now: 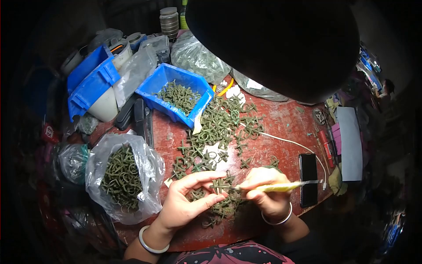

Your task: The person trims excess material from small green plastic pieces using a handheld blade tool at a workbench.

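Between the thumb and fingers of my left hand [191, 196] is a small dark green cross-shaped piece [218, 186]. My right hand [267, 189] grips a slim yellow-handled tool [281, 187], pen-like, its thin end at the piece and a pale tip out to the right. What kind of tool it is I cannot make out. Beneath and beyond both hands lies a loose heap of similar green ring-and-cross pieces [211, 132]. More of them fill a blue bin [151, 90] behind the heap and a clear plastic bag [154, 169] left of my left hand.
The red worktable [281, 127] carries a black phone [308, 176] and a white cable [303, 145] at the right. A large dark round shape [281, 44] blocks the upper view. Another blue bin [94, 83], plastic bags [198, 57] and a jar [169, 22] stand at the back.
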A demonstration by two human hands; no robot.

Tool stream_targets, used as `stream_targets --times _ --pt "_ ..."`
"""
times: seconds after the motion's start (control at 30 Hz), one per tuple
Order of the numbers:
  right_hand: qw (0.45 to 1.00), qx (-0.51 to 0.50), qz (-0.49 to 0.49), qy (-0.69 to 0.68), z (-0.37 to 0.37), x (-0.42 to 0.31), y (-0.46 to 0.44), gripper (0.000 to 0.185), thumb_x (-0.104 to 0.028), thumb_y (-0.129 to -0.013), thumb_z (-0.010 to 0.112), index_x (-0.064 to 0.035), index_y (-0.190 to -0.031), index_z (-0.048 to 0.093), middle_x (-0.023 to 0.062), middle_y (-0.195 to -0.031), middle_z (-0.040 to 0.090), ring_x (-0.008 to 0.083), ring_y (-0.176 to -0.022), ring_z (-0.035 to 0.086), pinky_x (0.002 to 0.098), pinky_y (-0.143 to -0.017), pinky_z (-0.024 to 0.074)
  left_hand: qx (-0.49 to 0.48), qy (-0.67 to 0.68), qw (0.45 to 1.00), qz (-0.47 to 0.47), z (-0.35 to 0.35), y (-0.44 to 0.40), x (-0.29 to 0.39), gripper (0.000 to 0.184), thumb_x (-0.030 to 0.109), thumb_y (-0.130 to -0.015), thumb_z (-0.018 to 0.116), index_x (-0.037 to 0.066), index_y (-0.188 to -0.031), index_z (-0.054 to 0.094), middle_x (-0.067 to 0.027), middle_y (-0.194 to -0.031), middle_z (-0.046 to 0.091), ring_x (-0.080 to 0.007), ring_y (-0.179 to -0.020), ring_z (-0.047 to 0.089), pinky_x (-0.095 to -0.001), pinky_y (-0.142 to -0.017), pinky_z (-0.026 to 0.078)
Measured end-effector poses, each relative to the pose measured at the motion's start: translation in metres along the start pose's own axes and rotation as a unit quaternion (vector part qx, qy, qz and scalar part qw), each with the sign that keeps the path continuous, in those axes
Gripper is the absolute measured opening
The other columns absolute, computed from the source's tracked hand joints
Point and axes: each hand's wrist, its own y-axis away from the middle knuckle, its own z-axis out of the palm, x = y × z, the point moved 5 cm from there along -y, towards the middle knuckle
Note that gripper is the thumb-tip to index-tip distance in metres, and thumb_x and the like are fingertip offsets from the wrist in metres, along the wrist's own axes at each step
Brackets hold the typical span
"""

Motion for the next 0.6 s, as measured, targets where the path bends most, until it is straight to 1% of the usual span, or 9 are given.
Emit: stream_targets --times 0.1,0.2,0.33,0.43,0.47,0.5,0.53,0.57,0.6 --pt "0.997 -0.031 -0.017 0.07 0.008 -0.005 -0.003 0.015 -0.001 -0.08 0.071 0.0037 -0.094 0.067 0.0147 -0.087 0.069 0.0212 -0.075 0.065 0.0305 -0.066 0.0511 0.007 0.008 1.0 0.005 0.0 0.0 -0.001 0.041 -0.003 -0.077 0.072 -0.003 -0.117 0.061 -0.0058 -0.094 0.067 -0.0099 -0.08 0.062 -0.0228 -0.074 0.048" --pt "0.997 -0.051 0.061 0.014 0.008 0.002 0.001 0.016 0.0 -0.079 0.07 0.0036 -0.095 0.067 0.0145 -0.088 0.069 0.0223 -0.075 0.065 0.0307 -0.066 0.0511 0.006 0.007 1.0 0.007 -0.002 0.001 -0.003 0.041 -0.004 -0.078 0.072 -0.003 -0.117 0.06 -0.0066 -0.096 0.066 -0.0103 -0.082 0.062 -0.0228 -0.075 0.048" --pt "0.999 -0.029 0.037 0.008 0.006 0.001 -0.001 0.015 0.0 -0.08 0.069 0.0038 -0.095 0.067 0.0145 -0.089 0.069 0.0218 -0.076 0.065 0.0303 -0.067 0.0515 0.011 0.005 1.0 0.01 -0.001 0.001 0.0 0.04 -0.005 -0.078 0.071 -0.003 -0.117 0.06 -0.0075 -0.097 0.066 -0.0111 -0.083 0.064 -0.0228 -0.076 0.049" --pt "0.997 -0.041 -0.001 0.07 0.009 -0.006 -0.004 0.013 0.0 -0.082 0.068 0.0041 -0.094 0.067 0.0145 -0.088 0.069 0.021 -0.075 0.065 0.0306 -0.067 0.0516 0.005 0.006 1.0 0.014 -0.002 0.001 0.001 0.04 -0.005 -0.079 0.07 -0.004 -0.118 0.06 -0.008 -0.096 0.067 -0.0118 -0.083 0.064 -0.0235 -0.077 0.049" --pt "0.998 -0.036 0.053 0.028 0.008 -0.001 -0.001 0.012 0.0 -0.083 0.067 0.0039 -0.094 0.068 0.0145 -0.088 0.068 0.0198 -0.075 0.065 0.0298 -0.066 0.0516 0.006 0.006 1.0 0.014 -0.001 0.001 0.0 0.04 -0.005 -0.079 0.07 -0.004 -0.118 0.06 -0.008 -0.096 0.067 -0.0118 -0.083 0.064 -0.0235 -0.077 0.049" --pt "0.994 -0.03 0.107 -0.014 0.008 0.004 0.003 0.011 -0.001 -0.084 0.067 0.0036 -0.093 0.068 0.0144 -0.089 0.068 0.0185 -0.074 0.064 0.0291 -0.065 0.0515 0.004 0.031 0.999 0.013 0.001 0.001 -0.003 0.041 -0.004 -0.079 0.07 -0.003 -0.119 0.059 -0.0086 -0.096 0.067 -0.0101 -0.078 0.063 -0.0217 -0.071 0.048" --pt "0.991 0.019 0.111 -0.075 0.007 0.005 0.006 0.011 -0.002 -0.084 0.067 0.0039 -0.093 0.068 0.0141 -0.09 0.068 0.0163 -0.073 0.064 0.0269 -0.065 0.0516 0.002 0.057 0.998 0.011 0.002 0.001 -0.004 0.042 -0.004 -0.08 0.07 -0.003 -0.12 0.058 -0.0091 -0.096 0.067 -0.0084 -0.073 0.062 -0.02 -0.064 0.048" --pt "0.982 0.067 0.115 -0.135 0.006 0.006 0.008 0.011 -0.003 -0.085 0.067 0.0041 -0.093 0.067 0.0138 -0.091 0.068 0.0141 -0.073 0.063 0.0248 -0.064 0.0516 0.002 0.057 0.998 0.011 0.002 0.001 -0.002 0.042 -0.004 -0.08 0.07 -0.003 -0.12 0.058 -0.0091 -0.096 0.067 -0.0084 -0.073 0.062 -0.02 -0.064 0.048" --pt "0.981 0.077 0.114 -0.137 0.004 0.007 0.008 0.011 -0.002 -0.084 0.067 0.0037 -0.094 0.067 0.014 -0.091 0.068 0.0152 -0.072 0.063 0.0258 -0.064 0.0514 0.01 0.078 0.996 -0.03 0.001 0.002 -0.002 0.043 -0.004 -0.08 0.069 -0.002 -0.121 0.057 -0.0096 -0.096 0.067 -0.0062 -0.067 0.058 -0.0183 -0.057 0.044"
